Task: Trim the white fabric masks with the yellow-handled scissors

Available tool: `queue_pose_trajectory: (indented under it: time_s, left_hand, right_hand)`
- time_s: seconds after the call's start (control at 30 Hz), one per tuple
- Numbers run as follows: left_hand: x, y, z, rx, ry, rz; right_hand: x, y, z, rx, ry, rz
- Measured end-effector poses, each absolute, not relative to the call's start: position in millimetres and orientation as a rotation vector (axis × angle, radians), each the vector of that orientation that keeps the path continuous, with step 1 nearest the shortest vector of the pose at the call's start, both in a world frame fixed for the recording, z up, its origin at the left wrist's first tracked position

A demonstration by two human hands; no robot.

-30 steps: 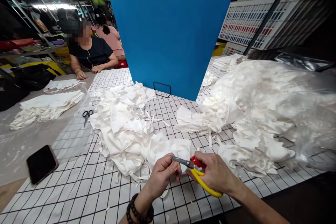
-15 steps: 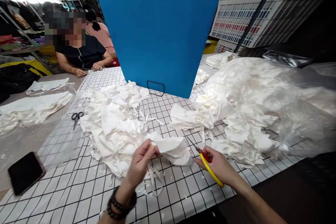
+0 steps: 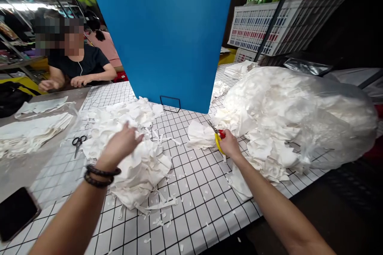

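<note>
My left hand point(image 3: 122, 145), slightly blurred and wearing dark bead bracelets, is over the left heap of white cloth pieces point(image 3: 146, 163). Its thumb and index finger stand apart, and I see nothing held between them. My right hand point(image 3: 229, 143) grips scissors point(image 3: 219, 145) with yellow and red handles. Their blades point away from me, just right of a small white cloth bunch point(image 3: 200, 134) on the grid-patterned tablecloth point(image 3: 191, 191). Another white cloth piece point(image 3: 241, 183) lies below my right forearm, near the table edge.
A large blue board point(image 3: 173, 40) stands upright at the back. To the right lies a clear plastic bag point(image 3: 323, 115) of white cloth. Black scissors point(image 3: 79, 143), a phone point(image 3: 18, 213) and stacked cloth point(image 3: 36, 131) lie at left. A person point(image 3: 79, 63) sits across the table. Small white scraps dot the tablecloth.
My left hand has let go of a white cloth piece and moved left over the heap. My right hand has moved away from me with the scissors. The view has shifted slightly.
</note>
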State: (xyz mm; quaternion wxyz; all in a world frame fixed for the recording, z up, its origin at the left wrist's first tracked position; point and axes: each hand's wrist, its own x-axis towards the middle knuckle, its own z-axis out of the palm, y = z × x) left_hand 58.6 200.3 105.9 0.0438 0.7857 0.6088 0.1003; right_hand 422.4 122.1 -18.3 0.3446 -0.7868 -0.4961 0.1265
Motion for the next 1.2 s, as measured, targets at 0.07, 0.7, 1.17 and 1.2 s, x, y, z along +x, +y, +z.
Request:
queue_pose_trajectory:
  time_s: [0.07,0.7,1.17,1.2]
  left_hand:
    - [96,176,79,2.193,1.516,0.428]
    - [224,97,-14,0.642,0.617,0.308]
    - [209,95,-17,1.151,0.893,0.389]
    - [209,95,-17,1.223,0.927,0.409]
  right_hand:
    - [416,108,-13,-2.007,-1.350,0.263]
    - [311,-45,-10,-1.464,-1.846,0.423]
    - [369,-10,-22,-1.708,-1.113,0.654]
    - [379,3,-23,-1.719,-1.134,0.637]
